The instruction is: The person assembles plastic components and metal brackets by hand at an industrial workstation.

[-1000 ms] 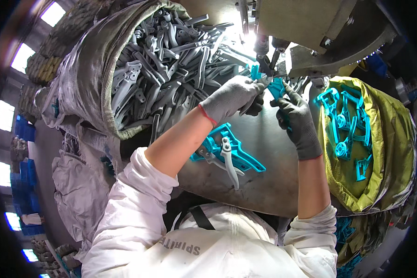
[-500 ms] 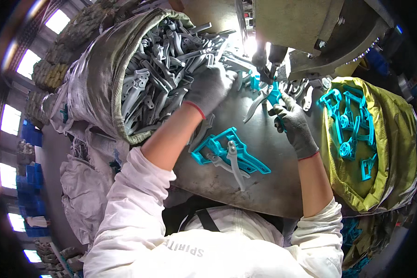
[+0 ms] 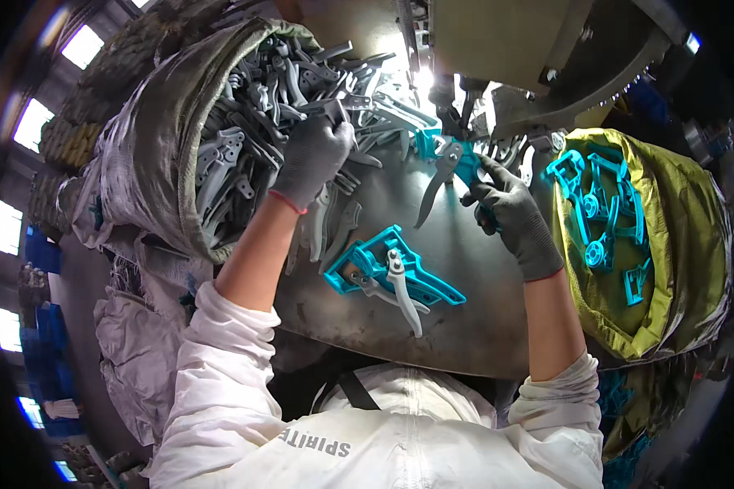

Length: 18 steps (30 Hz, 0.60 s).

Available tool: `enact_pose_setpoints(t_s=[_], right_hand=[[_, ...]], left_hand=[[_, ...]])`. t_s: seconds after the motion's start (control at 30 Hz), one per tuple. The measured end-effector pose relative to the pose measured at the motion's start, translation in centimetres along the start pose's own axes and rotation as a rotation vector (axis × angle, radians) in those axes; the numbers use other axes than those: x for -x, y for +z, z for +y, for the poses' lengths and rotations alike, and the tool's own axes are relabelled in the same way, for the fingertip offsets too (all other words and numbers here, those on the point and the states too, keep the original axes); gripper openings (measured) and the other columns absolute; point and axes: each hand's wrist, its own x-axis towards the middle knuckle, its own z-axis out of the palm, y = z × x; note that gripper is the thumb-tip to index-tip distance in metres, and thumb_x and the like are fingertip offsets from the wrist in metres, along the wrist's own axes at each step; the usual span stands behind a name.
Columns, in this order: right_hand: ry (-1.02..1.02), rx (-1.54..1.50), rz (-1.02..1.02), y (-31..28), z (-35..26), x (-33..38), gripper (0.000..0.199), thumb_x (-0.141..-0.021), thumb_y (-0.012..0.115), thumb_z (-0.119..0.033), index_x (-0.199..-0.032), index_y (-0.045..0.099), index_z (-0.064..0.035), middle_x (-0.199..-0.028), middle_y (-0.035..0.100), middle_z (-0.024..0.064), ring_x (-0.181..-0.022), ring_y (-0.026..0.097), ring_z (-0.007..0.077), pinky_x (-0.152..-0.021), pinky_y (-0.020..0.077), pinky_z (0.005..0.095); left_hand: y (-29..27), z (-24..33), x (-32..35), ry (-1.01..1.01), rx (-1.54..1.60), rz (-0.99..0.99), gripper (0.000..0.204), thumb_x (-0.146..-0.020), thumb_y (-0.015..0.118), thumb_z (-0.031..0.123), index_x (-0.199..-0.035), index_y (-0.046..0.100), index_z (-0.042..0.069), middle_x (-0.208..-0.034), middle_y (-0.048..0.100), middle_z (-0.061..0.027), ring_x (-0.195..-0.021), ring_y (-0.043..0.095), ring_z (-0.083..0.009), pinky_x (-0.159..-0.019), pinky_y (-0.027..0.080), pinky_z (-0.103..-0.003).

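My gloved left hand (image 3: 314,155) is closed at the mouth of a sack, fingers round a grey metal lever (image 3: 324,107) whose end shows above them. More grey levers (image 3: 289,81) lie heaped beside and beyond it. In my gloved right hand (image 3: 510,213), a teal plastic frame (image 3: 466,165) is gripped under the machine's tooling (image 3: 457,102). A grey lever (image 3: 440,181) sits at that frame and hangs down to its left. Between my arms, a teal frame with grey levers attached (image 3: 395,273) lies on the metal table (image 3: 351,330).
The large woven sack (image 3: 151,155) stands at the left, spilling levers onto the table. A yellow sack (image 3: 685,236) holding several teal frames (image 3: 599,208) stands at the right. The machine's heavy metal body (image 3: 510,41) overhangs the far side. White cloth sacking (image 3: 139,350) lies at the lower left.
My left hand has drawn left and slightly down, away from the machine, toward the heap of levers. My right hand keeps the teal frame under the tooling; the whole view has shifted a little.
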Motion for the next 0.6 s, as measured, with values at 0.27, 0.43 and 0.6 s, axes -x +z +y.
enact_pose_setpoints(t_s=[0.27,0.43,0.6], right_hand=[[0.054,0.081,-0.107,-0.5,1.1,-0.2,0.049,-0.085,0.053,-0.009,-0.133,0.043,-0.0041,-0.074,0.057,0.0046,-0.047,0.048,0.006,-0.039,0.0391,0.0187],[0.041,0.038,-0.055,-0.2,1.9,-0.2,0.049,-0.085,0.054,-0.009,-0.133,0.043,-0.0042,-0.072,0.057,0.0043,-0.047,0.048,0.0071,-0.039,0.0389,0.0202],[-0.106,0.015,-0.211,-0.9,2.0,0.9,0.04,-0.087,0.059,-0.015,-0.125,0.051,-0.0035,-0.084,0.062,0.0051,-0.068,0.058,0.0078,-0.059,0.0472,0.0224]], left_hand=[[-5.5,5.0,3.6,0.021,0.603,-0.606,0.055,-0.077,0.071,0.028,-0.122,0.047,0.004,-0.104,0.055,-0.0056,-0.095,0.054,-0.0126,-0.086,0.043,-0.029],[-4.2,8.6,4.0,-0.262,0.557,-0.63,0.036,-0.081,0.068,0.028,-0.099,0.049,0.004,-0.078,0.055,-0.0013,-0.064,0.054,-0.0054,-0.054,0.045,-0.022],[0.6,12.0,6.1,-0.252,1.124,-0.717,0.034,-0.09,0.058,0.029,-0.109,0.052,0.001,-0.087,0.063,-0.0057,-0.068,0.06,-0.0099,-0.062,0.048,-0.023]])
